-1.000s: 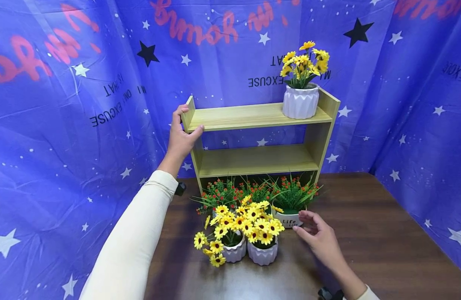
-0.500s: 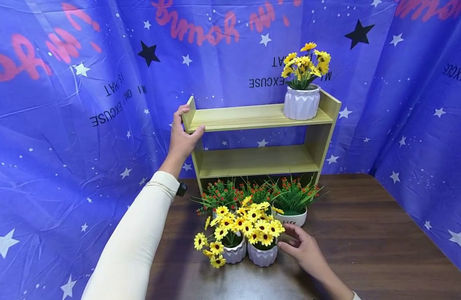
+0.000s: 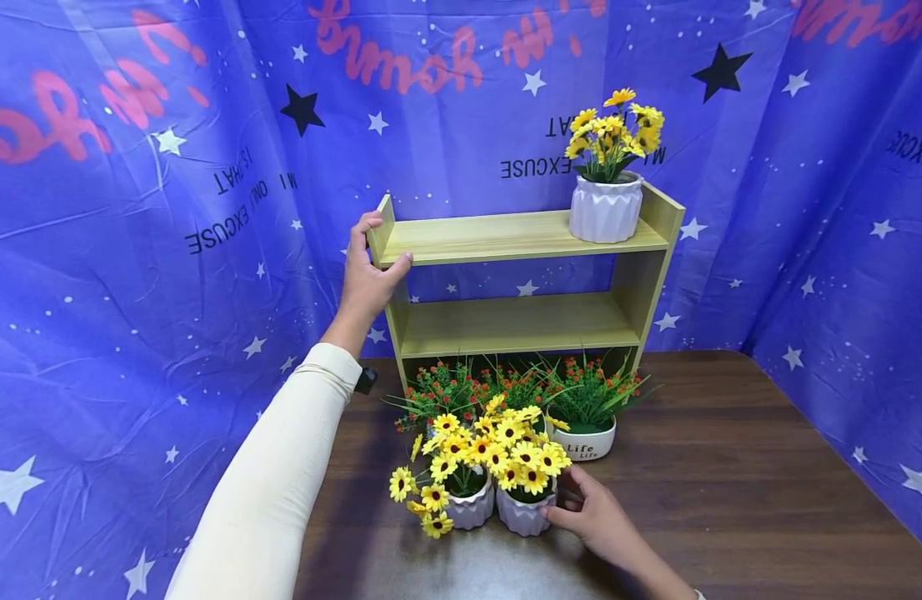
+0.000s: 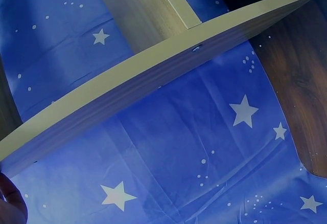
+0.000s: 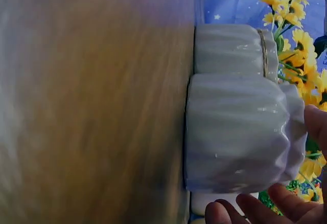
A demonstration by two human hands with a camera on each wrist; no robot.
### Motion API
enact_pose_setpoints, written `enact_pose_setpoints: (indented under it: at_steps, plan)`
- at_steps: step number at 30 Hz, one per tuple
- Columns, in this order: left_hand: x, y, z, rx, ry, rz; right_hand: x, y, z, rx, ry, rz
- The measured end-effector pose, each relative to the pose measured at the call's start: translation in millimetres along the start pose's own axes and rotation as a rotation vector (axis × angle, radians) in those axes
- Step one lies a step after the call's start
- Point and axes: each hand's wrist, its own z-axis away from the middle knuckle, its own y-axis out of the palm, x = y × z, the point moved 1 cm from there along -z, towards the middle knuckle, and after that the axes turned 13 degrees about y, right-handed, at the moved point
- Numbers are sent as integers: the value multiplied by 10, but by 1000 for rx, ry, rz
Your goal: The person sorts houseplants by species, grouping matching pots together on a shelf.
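A white fluted pot of yellow daisies (image 3: 523, 514) stands on the table, with my right hand (image 3: 599, 518) at its right side. The thumb lies at the pot's rim and the other fingers (image 5: 286, 201) are bent loosely beside its wall. Just left is a similar daisy pot (image 3: 472, 510). With my left hand (image 3: 367, 279) I grip the upper left end of a light wooden shelf (image 3: 476, 239); in the left wrist view, only a bit of that hand (image 4: 11, 203) shows, beside the shelf's side panel (image 4: 127, 70). Another daisy pot (image 3: 605, 208) sits on the top board's right end.
Red-flowered plants stand in front of the shelf's base, the right one in a white oval pot (image 3: 590, 446) with lettering. A dark wooden table (image 3: 739, 467) carries everything. Blue star-printed cloth (image 3: 131, 350) hangs behind and on both sides.
My right hand has moved left and toward me, from beside the lettered pot to the right-hand daisy pot. My left hand stays on the shelf's end.
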Motion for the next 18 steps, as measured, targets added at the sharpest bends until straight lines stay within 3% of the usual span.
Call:
enact_pose_setpoints:
  at_steps: [9, 18]
  plan:
    - [-38, 0, -1, 13, -20, -6, -19, 113, 30, -25, -2, -3]
    - [-30, 5, 13, 8, -10, -1, 4, 227, -8, -177, 50, 184]
